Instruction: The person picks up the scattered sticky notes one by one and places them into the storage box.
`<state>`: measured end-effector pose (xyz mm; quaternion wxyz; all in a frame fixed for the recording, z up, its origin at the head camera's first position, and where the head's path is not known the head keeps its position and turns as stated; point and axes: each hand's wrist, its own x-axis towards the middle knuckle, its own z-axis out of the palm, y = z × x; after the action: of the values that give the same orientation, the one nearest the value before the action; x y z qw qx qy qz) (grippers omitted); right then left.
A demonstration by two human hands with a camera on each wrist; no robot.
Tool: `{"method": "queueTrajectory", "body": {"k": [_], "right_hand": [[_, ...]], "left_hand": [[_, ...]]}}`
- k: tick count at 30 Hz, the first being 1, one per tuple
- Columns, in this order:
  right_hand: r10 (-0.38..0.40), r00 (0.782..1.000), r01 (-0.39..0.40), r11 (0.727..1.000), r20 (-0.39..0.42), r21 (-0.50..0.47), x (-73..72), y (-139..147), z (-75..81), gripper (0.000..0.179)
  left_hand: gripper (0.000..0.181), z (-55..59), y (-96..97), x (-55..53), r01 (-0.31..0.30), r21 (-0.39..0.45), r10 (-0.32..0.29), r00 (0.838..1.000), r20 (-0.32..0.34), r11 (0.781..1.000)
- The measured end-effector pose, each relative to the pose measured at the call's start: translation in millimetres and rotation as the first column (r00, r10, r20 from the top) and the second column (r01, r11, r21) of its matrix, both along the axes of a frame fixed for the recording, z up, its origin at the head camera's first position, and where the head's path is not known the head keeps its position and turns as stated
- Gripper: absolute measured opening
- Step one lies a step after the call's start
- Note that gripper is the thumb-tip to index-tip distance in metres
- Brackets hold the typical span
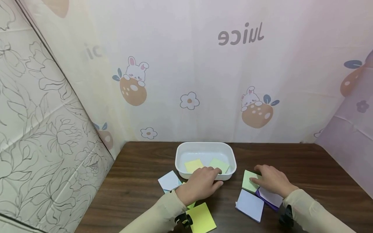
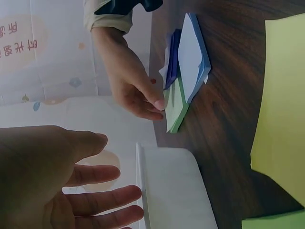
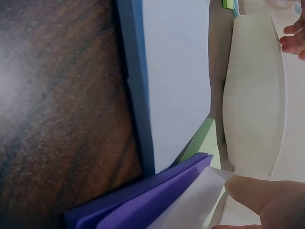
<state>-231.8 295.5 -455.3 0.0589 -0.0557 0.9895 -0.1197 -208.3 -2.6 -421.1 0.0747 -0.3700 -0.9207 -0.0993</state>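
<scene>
My left hand point(image 1: 201, 183) hovers over the near rim of a white plastic tub point(image 1: 205, 146), fingers extended and holding nothing. Inside the tub lie a yellow sticky note point(image 1: 193, 165) and a pale green one point(image 1: 220, 165). On the right, my right hand point(image 1: 272, 179) reaches over a light green sticky note pad point(image 1: 247, 184), its thumb and index finger spread apart at the pad's edge. Under that palm is a purple pad point(image 3: 147, 200) with a whitish top sheet point(image 1: 269, 195). A pale blue pad point(image 1: 250, 204) lies just nearer, touching them.
Left of the tub sit a pale blue-white pad point(image 1: 169, 181) and green notes partly hidden by my left wrist. A bright yellow pad point(image 1: 202, 218) lies at the front, below that forearm. Printed cloth point(image 1: 189, 71) hangs behind the brown wooden table point(image 1: 140, 181).
</scene>
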Motion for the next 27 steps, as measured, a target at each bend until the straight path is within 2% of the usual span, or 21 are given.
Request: {"method": "queueTrajectory", "body": {"k": [6,14,23,27], "right_hand": [[0.013,1.000,-0.013,1.000,0.015,0.023,3.8,0,-2.9,0.074],[0.024,1.000,-0.024,0.999,0.003,0.021,4.3,1,-5.7,0.070],[0.039,0.999,-0.039,0.999,-0.029,-0.006,2.7,5,-7.8,0.073],[0.035,0.999,-0.036,0.999,-0.038,-0.011,3.3,6,-7.4,0.073]], "left_hand": [[0.031,-2.1,5.8,4.4,0.022,-0.019,-0.022,1.000,-0.016,1.000],[0.031,-7.0,11.8,11.1,0.050,-0.052,-0.052,0.998,-0.033,0.997],[0.030,-10.9,14.4,11.8,0.052,-0.063,-0.052,0.999,0.007,0.997],[0.029,-12.3,13.5,12.0,0.056,-0.068,-0.056,0.998,0.004,0.996]]}}
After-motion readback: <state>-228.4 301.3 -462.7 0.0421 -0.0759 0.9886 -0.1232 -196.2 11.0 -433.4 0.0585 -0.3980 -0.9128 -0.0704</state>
